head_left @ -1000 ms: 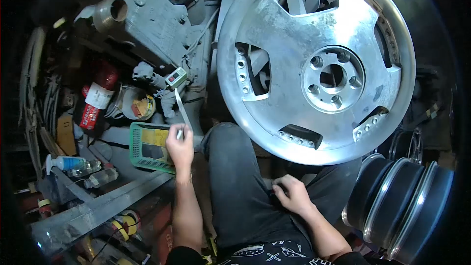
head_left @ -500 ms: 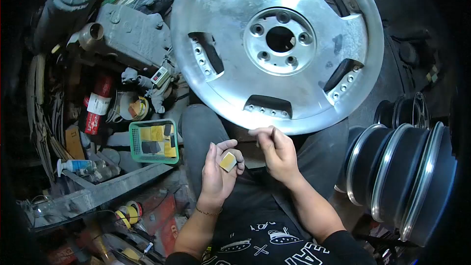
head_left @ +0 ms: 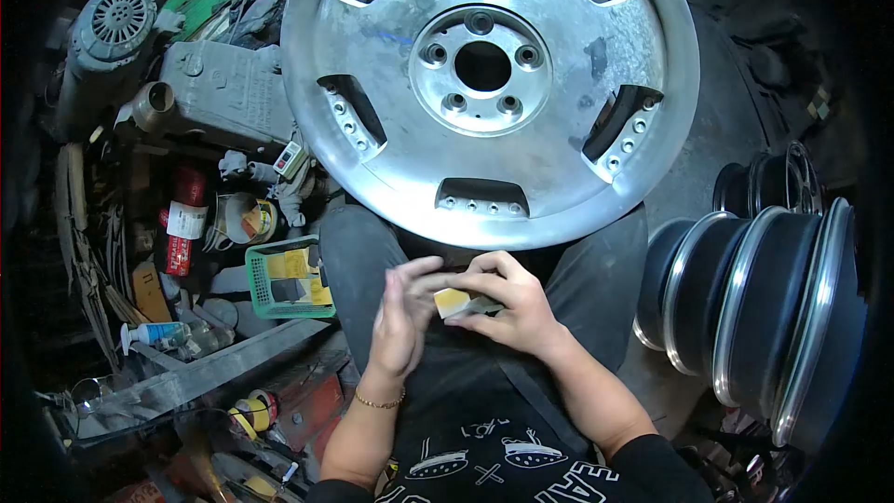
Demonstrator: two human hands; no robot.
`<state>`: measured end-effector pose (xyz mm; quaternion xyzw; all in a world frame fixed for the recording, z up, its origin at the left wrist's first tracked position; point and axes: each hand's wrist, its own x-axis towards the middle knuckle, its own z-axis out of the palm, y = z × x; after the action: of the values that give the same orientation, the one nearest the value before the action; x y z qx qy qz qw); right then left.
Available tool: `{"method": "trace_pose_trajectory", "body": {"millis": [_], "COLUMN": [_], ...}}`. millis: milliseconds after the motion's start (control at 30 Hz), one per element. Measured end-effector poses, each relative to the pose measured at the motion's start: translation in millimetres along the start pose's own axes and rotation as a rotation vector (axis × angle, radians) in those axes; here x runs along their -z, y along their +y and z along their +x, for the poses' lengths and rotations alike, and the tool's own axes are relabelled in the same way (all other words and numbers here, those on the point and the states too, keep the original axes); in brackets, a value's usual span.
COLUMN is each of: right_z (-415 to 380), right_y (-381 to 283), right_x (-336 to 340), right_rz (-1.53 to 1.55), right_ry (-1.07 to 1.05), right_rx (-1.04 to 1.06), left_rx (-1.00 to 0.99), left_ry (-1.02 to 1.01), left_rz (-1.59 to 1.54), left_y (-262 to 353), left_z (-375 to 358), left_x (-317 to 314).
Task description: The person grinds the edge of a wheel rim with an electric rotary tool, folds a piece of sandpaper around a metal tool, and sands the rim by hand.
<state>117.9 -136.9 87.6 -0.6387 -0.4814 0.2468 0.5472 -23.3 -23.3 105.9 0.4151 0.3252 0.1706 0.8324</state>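
Note:
A small folded piece of sandpaper (head_left: pixel 452 302), yellow on its face with a pale edge, is pinched between the thumb and fingers of my right hand (head_left: pixel 512 303). Close beside it, my left hand (head_left: pixel 400 321) is open with its fingers stretched out and a little blurred. The left fingertips overlap the right ones in this view. Just beyond both hands, a large silver wheel rim (head_left: pixel 391 154) rests face up across my thighs. Its face has dull, mottled patches, and the lower edge shines.
At my left, a green plastic basket (head_left: pixel 264 303) holds yellow and dark squares. Behind it are a red can (head_left: pixel 179 254), a grey dusty machine (head_left: pixel 228 88) and a motor (head_left: pixel 116 23). Several more rims (head_left: pixel 754 293) stand at the right. A metal beam (head_left: pixel 223 356) lies at lower left.
The sandpaper piece has passed from my left hand to my right. My hands have come together, and the left fingers have straightened. The view has shifted, so the rim appears further left and higher.

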Motion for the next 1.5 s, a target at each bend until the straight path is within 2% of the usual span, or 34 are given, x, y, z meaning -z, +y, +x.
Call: {"method": "trace_pose_trajectory", "body": {"millis": [33, 67, 133, 167, 233, 267, 333, 367, 400, 467, 533, 600, 767, 833, 1167, 1333, 1367, 1433, 1500], "right_z": [0.3, 0.4, -0.3, 0.2, -1.2, -0.5, -1.2, -0.7, 0.0, 1.4, -1.1, -2.1, -1.7, -2.1, -4.8, -6.9, -6.8, -6.5, -5.1], "right_y": [1.2, 1.6, 2.4, 0.5, 0.0, 0.2, 1.6, 2.5, 2.8, 3.0, 4.0, 6.6, 3.6, 4.2, 10.5, 14.2, 14.2, 12.2, 8.4], "right_x": [0.4, 2.3, 6.3, 8.0, 6.0, 5.3, 3.1, 1.4, -0.6, -3.3, -4.4, -3.3, -6.1, -7.2, -5.3, -5.0, -4.5, -4.2, -3.3], "right_rz": [0.055, 0.056, 0.154, 0.183, 0.209, 0.232, 0.206, 0.178, 0.178, 0.104, 0.071, 0.035, 0.037, 0.037, 0.082, 0.077, 0.08, 0.085, 0.166], "right_ry": [0.056, 0.057, 0.026, 0.019, 0.019, 0.02, 0.019, 0.014, 0.01, 0.088, 0.089, 0.098, 0.129, 0.125, 0.019, -0.024, -0.042, -0.062, -0.084], "right_rx": [0.001, 0.003, -0.091, -0.127, -0.162, -0.195, -0.172, -0.144, -0.143, 0.028, 0.063, 0.094, 0.131, 0.125, 0.089, 0.087, 0.084, 0.081, 0.011], "left_rx": [-0.172, -0.423, -0.545, -0.544, -0.378, -0.395, -0.47, -0.548, -0.562, -0.442, -0.462, -0.473, -0.419, -0.356, -0.39, -0.231, -0.23, -0.217, -0.217], "left_ry": [0.108, 0.254, 0.474, 0.47, 0.448, 0.438, 0.216, 0.173, 0.15, 0.08, 0.061, -0.056, -0.091, -0.076, -0.074, 0.08, 0.08, 0.044, 0.052], "left_rz": [0.451, 1.039, 1.64, 1.644, 1.659, 1.647, 1.751, 1.533, 1.176, 0.661, 0.64, 0.836, 0.744, 0.629, 0.705, 0.469, 0.47, 0.66, 0.629], "left_y": [6.1, 11.4, 20.5, 17.5, 5.9, 0.2, 13.5, 16.3, 17.8, 15.6, 15.3, 11.9, 4.5, 2.9, 5.1, 8.2, 8.8, 11.3, 12.1], "left_z": [-0.3, -2.4, -4.7, -5.4, -7.8, -14.9, -29.1, -32.1, -33.2, -28.8, -21.2, -15.1, -12.5, -12.9, -13.1, -17.7, -17.3, -16.8, -16.8], "left_x": [12.4, 25.6, 38.1, 47.7, 65.4, 62.8, 41.7, 30.0, 18.5, 4.9, -0.1, 1.9, 6.9, 5.3, 1.6, -14.1, -12.0, -5.6, -5.3]}}
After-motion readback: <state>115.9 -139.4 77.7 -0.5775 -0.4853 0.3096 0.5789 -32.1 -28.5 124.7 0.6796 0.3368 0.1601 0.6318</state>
